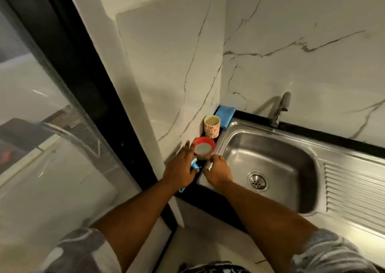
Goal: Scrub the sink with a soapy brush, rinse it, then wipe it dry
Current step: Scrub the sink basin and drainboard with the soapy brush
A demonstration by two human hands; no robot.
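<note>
The steel sink (235,145) fills the right half of the view, its drain (257,181) in the basin floor and the faucet (280,109) at the back wall. A red bowl (204,148) of cloudy soapy liquid stands on the black counter at the sink's left rim. My left hand (181,165) reaches to the bowl with straight fingers touching its left side. A blue brush (194,165) lies under that hand, mostly hidden, its handle end poking out near the wrist. My right hand (217,171) hovers over the sink's left rim, fingers curled, pinching a small white piece (208,167).
A patterned cup (211,126) stands behind the bowl and a blue cloth (225,114) lies in the corner. Marble walls close in at the back and left. A ribbed draining board (354,189) extends right. A dark-framed glass door (62,85) is at the left.
</note>
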